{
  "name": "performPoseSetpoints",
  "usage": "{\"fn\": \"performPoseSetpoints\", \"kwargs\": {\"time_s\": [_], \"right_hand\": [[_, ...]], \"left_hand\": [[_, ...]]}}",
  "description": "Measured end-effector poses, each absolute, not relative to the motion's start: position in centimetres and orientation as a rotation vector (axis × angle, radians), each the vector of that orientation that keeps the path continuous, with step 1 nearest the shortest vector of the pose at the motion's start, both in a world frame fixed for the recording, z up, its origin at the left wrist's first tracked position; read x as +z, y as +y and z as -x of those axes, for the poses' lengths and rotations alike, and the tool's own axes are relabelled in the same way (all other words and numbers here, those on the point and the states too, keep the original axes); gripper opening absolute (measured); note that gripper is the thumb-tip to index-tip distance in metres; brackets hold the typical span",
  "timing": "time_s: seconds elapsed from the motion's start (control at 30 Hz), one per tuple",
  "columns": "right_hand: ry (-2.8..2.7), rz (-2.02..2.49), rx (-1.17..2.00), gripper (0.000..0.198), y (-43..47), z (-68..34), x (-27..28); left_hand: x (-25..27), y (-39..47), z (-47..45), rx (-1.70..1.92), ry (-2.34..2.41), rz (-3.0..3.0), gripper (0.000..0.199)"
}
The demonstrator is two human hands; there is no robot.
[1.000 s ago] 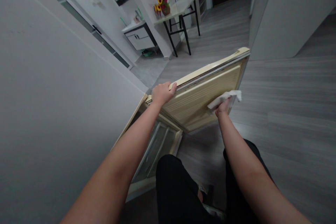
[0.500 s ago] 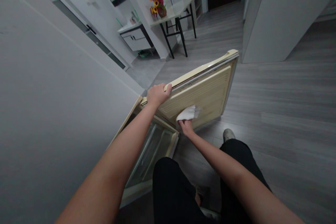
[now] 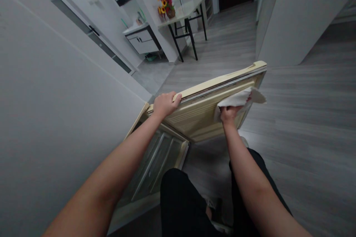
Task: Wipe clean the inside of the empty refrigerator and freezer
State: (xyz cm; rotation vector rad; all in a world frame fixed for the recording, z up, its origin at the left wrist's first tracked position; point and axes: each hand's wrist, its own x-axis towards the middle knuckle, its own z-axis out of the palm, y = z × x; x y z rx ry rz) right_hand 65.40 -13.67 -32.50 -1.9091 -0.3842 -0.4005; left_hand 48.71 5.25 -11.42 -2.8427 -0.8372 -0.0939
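A cream fridge door stands swung away from a low fridge cabinet, whose inside shows glassy shelves or drawers. My left hand grips the door's top edge near the hinge side, thumb over the near face. Against the door's inner panel, my right hand holds a white cloth. The cloth spreads over the fingers and part of it sticks out past the door's free edge. Most of the right fingers are hidden behind the cloth.
A pale wall rises close on the left. Grey wood-look floor stretches to the right. Farther off are a narrow table with a flower basket, a washbasin cabinet and a white partition. My knees flank the low foreground.
My right hand and the cloth have moved right and up across the door's inner panel. The door has swung slightly wider, its free end shifting right. My left hand keeps its grip.
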Motion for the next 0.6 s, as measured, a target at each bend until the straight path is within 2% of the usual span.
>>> {"fn": "performPoseSetpoints", "kwargs": {"time_s": [0.07, 0.13, 0.23, 0.37, 0.5, 0.6], "right_hand": [[-0.324, 1.897, -0.564, 0.105, -15.0, -66.5, -30.9], [-0.380, 1.946, -0.603, 0.107, -15.0, -65.6, -29.5], [-0.753, 2.063, -0.373, 0.093, -13.1, -61.6, -28.3], [-1.578, 1.868, -0.010, 0.057, -9.5, -55.0, -28.8], [-1.828, 1.664, 0.071, 0.057, -7.2, -50.6, -29.6], [-1.831, 1.751, 0.288, 0.054, -6.8, -49.9, -30.4]], "left_hand": [[-11.3, 5.2, -48.5, -0.080, -0.808, 2.842, 0.065], [-11.3, 5.1, -48.3, -0.077, -0.794, 2.836, 0.064], [-11.2, 5.1, -48.4, -0.073, -0.801, 2.831, 0.063], [-11.3, 4.9, -48.6, -0.104, -0.824, 2.836, 0.065], [-11.1, 4.7, -48.7, -0.072, -0.865, 2.835, 0.065], [-11.0, 4.8, -48.5, -0.065, -0.840, 2.845, 0.065]]}}
